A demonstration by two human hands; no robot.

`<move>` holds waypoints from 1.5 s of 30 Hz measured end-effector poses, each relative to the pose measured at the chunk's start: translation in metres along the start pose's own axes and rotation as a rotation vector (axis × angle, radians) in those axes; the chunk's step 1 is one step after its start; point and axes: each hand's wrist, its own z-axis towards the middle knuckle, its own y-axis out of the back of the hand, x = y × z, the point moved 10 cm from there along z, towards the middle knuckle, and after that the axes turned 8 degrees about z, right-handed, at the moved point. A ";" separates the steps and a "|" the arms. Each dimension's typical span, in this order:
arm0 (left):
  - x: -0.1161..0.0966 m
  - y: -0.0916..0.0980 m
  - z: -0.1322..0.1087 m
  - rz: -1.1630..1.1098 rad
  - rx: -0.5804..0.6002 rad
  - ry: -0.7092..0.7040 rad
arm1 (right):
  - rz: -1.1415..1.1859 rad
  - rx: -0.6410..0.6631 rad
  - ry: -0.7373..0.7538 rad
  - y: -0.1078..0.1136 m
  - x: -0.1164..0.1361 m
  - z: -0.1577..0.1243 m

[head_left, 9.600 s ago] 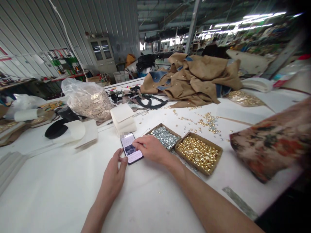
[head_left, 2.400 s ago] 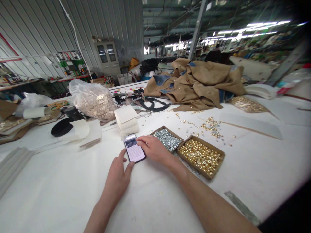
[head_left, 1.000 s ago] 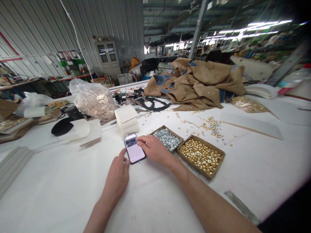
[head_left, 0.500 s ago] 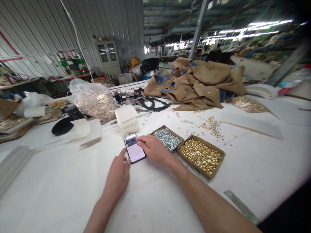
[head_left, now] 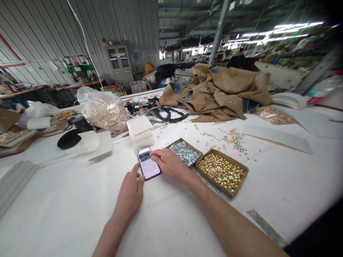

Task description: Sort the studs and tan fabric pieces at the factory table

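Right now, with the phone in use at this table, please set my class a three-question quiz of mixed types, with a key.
1. Fill the gap: at the left edge of the phone is the person's ____ ____.
2. The box to the right of the silver pieces holds pieces of which colour? A: black; B: gold; C: white.
3. True or false: the phone is switched off.

Key: 1. left hand; 2. B; 3. False.

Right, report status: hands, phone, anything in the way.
Left hand at left edge of phone, screen lit. Right hand over screen, partly hiding it. Silver-parts box beside right hand.
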 end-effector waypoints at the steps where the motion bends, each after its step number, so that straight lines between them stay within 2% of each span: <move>1: 0.000 0.000 0.000 0.002 -0.002 -0.003 | 0.008 -0.004 -0.004 0.001 0.000 0.000; 7: 0.001 0.000 0.000 -0.002 -0.002 0.005 | 0.054 -0.019 0.005 0.004 0.002 0.000; 12: 0.000 0.000 0.000 -0.015 -0.010 -0.005 | 0.045 0.014 0.051 0.002 0.008 0.000; 22: -0.001 0.001 0.001 -0.016 0.001 0.007 | 0.030 0.081 0.037 -0.003 0.008 -0.001; 31: -0.002 0.002 0.000 -0.018 -0.004 -0.002 | -0.045 0.041 0.044 -0.001 0.006 0.000; 45: -0.001 0.001 0.000 -0.004 -0.010 -0.007 | 0.024 -0.003 0.013 0.004 0.005 -0.001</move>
